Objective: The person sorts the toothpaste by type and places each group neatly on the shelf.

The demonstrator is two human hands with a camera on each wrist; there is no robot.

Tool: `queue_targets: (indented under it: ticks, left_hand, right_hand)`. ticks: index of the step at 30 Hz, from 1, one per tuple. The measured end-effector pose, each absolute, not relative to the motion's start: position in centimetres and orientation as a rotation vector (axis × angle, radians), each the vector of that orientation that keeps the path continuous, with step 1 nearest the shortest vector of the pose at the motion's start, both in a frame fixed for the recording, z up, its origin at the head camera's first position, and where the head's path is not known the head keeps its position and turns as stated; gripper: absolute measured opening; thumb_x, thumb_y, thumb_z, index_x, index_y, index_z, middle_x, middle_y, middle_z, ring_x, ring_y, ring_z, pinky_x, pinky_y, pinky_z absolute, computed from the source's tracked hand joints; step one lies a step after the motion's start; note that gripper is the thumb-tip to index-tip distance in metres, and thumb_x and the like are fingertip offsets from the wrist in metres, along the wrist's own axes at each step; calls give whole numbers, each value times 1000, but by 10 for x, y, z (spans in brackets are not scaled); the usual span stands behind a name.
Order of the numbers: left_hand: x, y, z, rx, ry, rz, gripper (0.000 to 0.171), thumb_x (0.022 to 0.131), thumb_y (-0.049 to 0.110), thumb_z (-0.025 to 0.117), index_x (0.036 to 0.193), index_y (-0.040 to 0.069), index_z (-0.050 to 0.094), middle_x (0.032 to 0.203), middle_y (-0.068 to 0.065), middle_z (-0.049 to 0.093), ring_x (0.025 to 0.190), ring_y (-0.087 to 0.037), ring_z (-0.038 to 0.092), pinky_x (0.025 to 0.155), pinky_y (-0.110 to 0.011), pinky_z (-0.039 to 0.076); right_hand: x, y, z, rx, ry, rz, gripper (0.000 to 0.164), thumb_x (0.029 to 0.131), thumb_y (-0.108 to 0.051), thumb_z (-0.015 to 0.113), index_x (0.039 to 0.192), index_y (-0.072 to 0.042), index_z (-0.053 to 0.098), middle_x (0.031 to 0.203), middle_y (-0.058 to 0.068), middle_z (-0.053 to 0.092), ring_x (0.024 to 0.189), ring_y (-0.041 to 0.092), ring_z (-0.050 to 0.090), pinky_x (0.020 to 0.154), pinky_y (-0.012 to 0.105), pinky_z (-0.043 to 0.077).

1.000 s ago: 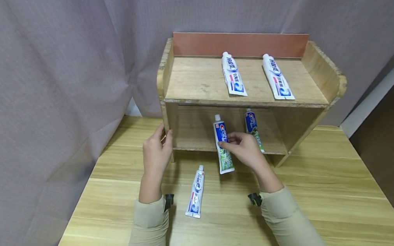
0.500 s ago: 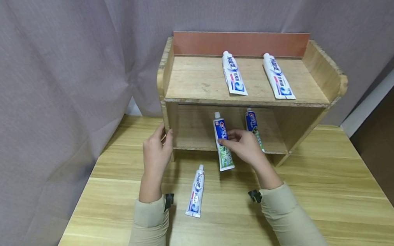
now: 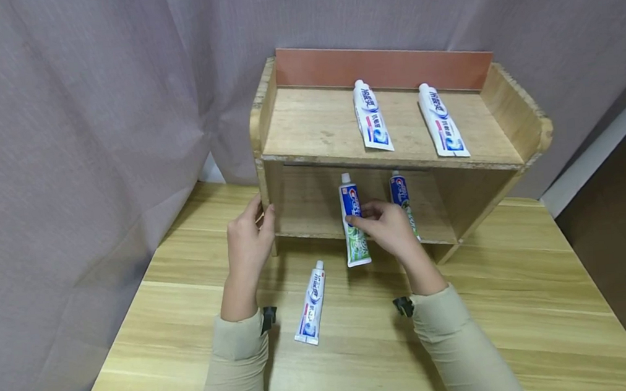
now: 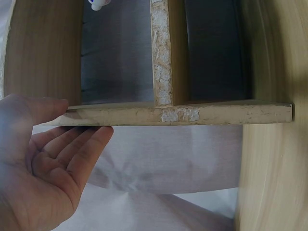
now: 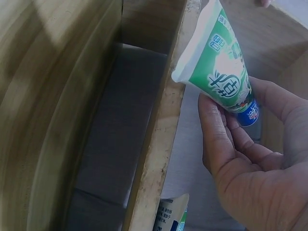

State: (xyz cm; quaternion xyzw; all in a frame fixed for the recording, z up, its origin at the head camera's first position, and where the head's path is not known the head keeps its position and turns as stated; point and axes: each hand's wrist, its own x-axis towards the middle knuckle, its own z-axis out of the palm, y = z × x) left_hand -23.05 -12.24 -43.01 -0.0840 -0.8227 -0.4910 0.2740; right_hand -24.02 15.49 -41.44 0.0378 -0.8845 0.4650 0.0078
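Note:
My right hand (image 3: 391,229) pinches a blue-and-green toothpaste tube (image 3: 357,241) between thumb and fingers, cap pointing away, in front of the lower compartment. Seen from the right wrist, the tube's green crimped end (image 5: 211,62) overlaps the board's front edge. On the other side, my left hand (image 3: 248,235) grips the left side panel of the wooden shelf (image 3: 312,118). The left wrist view has the thumb on the panel's inner face and the fingers (image 4: 91,149) along its outer face. A matching blue-and-green tube (image 3: 399,191) lies in the lower compartment, partly hidden behind my right hand.
Two white toothpaste tubes (image 3: 373,119) lie side by side on the top board. Another white tube (image 3: 311,307) is on the wooden table (image 3: 165,357), in front of the shelf and between my forearms. A grey curtain (image 3: 88,116) hangs behind.
My right hand has moved slightly forward with the blue-and-green toothpaste tube, its cap now farther into the lower compartment's opening. The left hand keeps its place on the side panel.

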Motion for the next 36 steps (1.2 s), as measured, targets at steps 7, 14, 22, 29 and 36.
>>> queue_targets:
  ticks: [7,14,22,29,36]
  left_hand:
    - [-231,-123,-431,-220,-2214,-1322,34,100,14,63,129,-3,64,120,-24,68,107,-35,70,83,-34,64]
    - [-230,-123,-430,-221,-2224,-1312,33,100,14,62,129,-2,64,119,-23,69,107,-34,70,84,-33,64]
    - [-230,-122,-429,-224,-2222,-1303,33,100,14,63,129,-3,64,119,-23,69,107,-34,70,83,-32,64]
    - [-230,-122,-429,-209,-2222,-1314,33,100,13,63,129,-3,64,119,-24,68,106,-34,70,83,-33,64]
    - [-230,-122,-430,-213,-2222,-1312,33,100,13,63,129,-3,64,119,-24,68,106,-34,70,83,-34,64]
  right_hand:
    - [-244,155,-414,107,-2770,1449,47,86,-39,79,113,-2,70,102,15,73,88,28,70,69,39,65]
    - [-248,157,-413,110,-2768,1392,48,85,-40,79,113,-2,71,104,15,74,94,29,70,75,36,62]
    - [-251,159,-414,100,-2779,1363,50,86,-41,79,116,-2,71,106,16,73,94,30,70,73,35,62]
    - [-253,160,-414,98,-2793,1316,52,86,-43,77,117,-2,70,109,16,72,94,31,67,78,41,59]
    - [-259,162,-414,97,-2806,1324,54,87,-44,76,120,-1,69,113,17,72,98,33,67,84,45,59]
